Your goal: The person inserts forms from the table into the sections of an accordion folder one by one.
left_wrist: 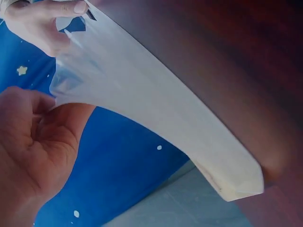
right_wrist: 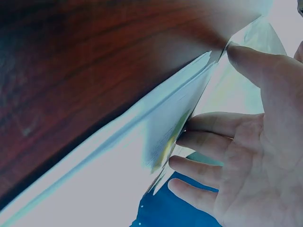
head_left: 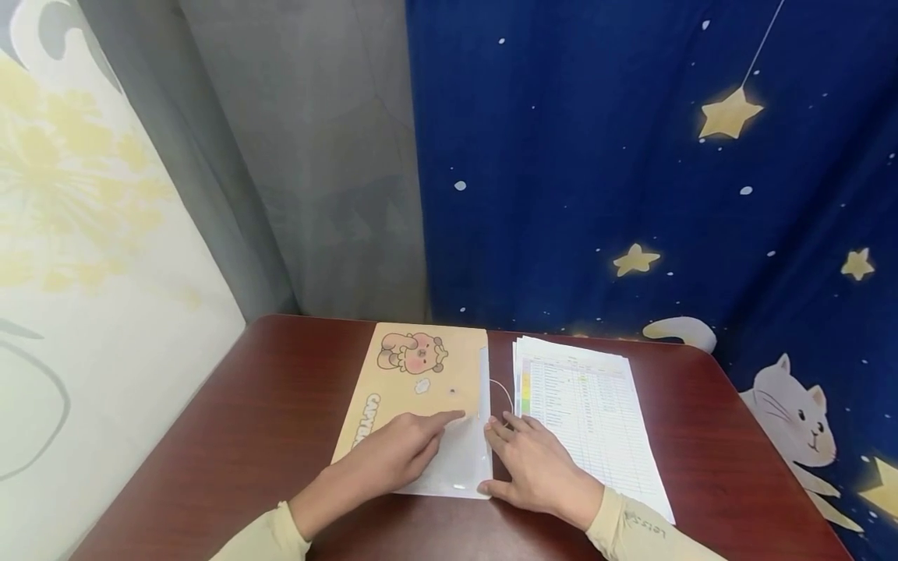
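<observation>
A cream file folder (head_left: 414, 393) with a cartoon animal and clear plastic along its right side lies in front of me. My left hand (head_left: 393, 452) is over its lower half, index finger stretched across the cover. In the left wrist view, the raised edge of the folder (left_wrist: 142, 94) bows up to the left hand (left_wrist: 42, 146), pinched at the thumb, with fingers partly hidden behind. My right hand (head_left: 536, 467) rests at the folder's right edge, thumb at the near corner. Its fingers (right_wrist: 199, 168) are fairly straight, beside the printed paper stack (head_left: 582, 413).
The dark red-brown table (head_left: 210, 421) carries the folder and papers. A thin white curved strip (head_left: 503, 389) shows between them. Behind stand a grey curtain (head_left: 330, 156) and a blue starry curtain (head_left: 561, 156); a white patterned sheet (head_left: 91, 273) hangs at left.
</observation>
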